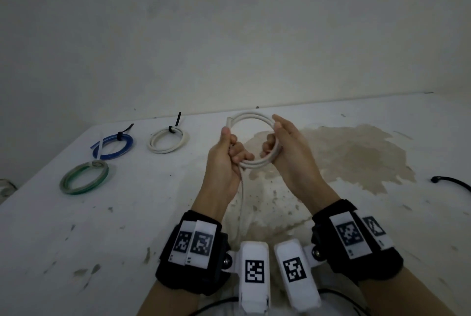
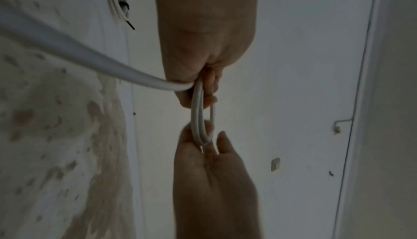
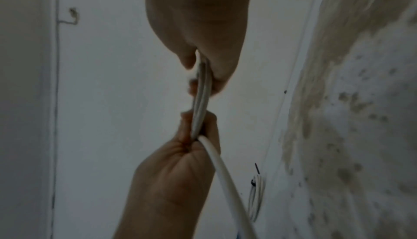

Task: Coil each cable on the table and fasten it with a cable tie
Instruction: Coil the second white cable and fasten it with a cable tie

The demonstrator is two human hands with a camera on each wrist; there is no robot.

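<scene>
Stained white table (image 1: 76, 239) against a bare pale wall, dim light. Three finished coils lie at the left: blue coil (image 1: 113, 147) and white coil (image 1: 168, 141), each cinched with a black tie, and green coil (image 1: 84, 178), whose fastening is too small to make out. One loose black tie (image 1: 451, 182) lies at the table's right edge.

Cable (image 1: 252, 122) in hand is held above the table's middle, wound into a round loop of about two turns. Left hand (image 1: 225, 160) has its fingers curled round the loop's near-left side, thumb pressed up along it; the free tail (image 1: 241, 203) drops from this fist toward the person. Right hand (image 1: 288, 147) pinches the loop's right side, thumb over the strands and fingers curled through the ring. Both grips closed on the cable.

Judgement: light cable, moderately stiff and springy, smooth jacket; turns will likely fan apart if pressure eases. Best hold is where the strands bunch together, clamped flat between thumb and fingers, while the remaining tail is fed round. Loop not yet tied.
</scene>
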